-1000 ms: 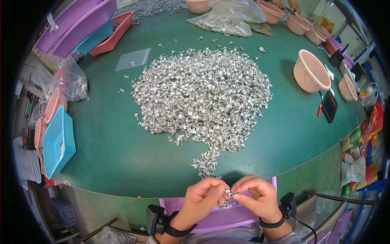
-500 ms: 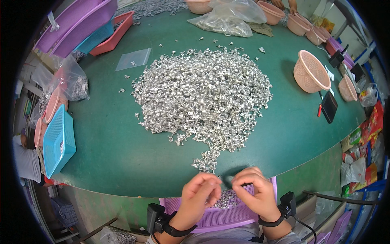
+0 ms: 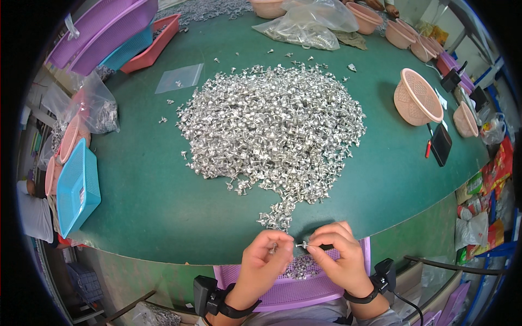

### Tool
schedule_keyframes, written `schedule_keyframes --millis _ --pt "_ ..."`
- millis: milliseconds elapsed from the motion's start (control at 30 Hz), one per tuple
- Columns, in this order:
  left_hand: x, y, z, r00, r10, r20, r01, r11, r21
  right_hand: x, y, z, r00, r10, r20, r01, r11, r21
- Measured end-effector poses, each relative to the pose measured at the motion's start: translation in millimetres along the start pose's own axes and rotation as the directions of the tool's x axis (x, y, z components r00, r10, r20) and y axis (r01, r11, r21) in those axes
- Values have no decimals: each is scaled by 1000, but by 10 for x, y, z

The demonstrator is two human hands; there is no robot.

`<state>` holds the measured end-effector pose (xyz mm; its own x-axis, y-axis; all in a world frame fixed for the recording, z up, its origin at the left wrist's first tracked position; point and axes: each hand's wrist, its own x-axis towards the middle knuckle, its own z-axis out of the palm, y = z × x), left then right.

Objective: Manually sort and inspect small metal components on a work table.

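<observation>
A large heap of small silver metal pieces [image 3: 272, 127], with stems and flat heads, covers the middle of the green table [image 3: 147, 217]. A narrow trail of them reaches toward the front edge. My right hand [image 3: 340, 252] pinches one small silver metal piece [image 3: 302, 245] between thumb and forefinger. Opposite it, my left hand [image 3: 266, 256] is closed with curled fingers, and a bit of a silver metal piece [image 3: 273, 248] shows in them. Below both hands is a purple perforated basket [image 3: 239, 290] with more silver pieces lying inside.
At the left edge stands a blue basket [image 3: 81, 190]. Stacked purple tubs [image 3: 111, 32] and a red tray [image 3: 157, 49] are at the far left. A peach basket [image 3: 416, 98] and a black tablet-like slab [image 3: 441, 145] lie at right. Clear plastic bags [image 3: 304, 24] sit at the back.
My right hand now shows a metal piece pinched at its fingertips, with the thumb and forefinger brought together. A piece has come into sight in my left fingers.
</observation>
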<state>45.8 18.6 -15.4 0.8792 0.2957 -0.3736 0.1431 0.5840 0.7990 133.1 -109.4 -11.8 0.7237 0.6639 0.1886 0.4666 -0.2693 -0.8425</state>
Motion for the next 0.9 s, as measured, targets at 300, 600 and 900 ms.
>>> schedule_keyframes --millis 300,600,900 --pt "-33 1 31 992 -58 116 41 989 144 -84 -12 -38 978 186 93 -208 863 460" --pt "-42 -23 8 986 -72 147 58 994 94 -144 41 -64 974 167 152 -225 769 598" --pt "-95 49 63 982 -148 118 136 985 103 -176 7 -79 970 163 180 -243 628 740"
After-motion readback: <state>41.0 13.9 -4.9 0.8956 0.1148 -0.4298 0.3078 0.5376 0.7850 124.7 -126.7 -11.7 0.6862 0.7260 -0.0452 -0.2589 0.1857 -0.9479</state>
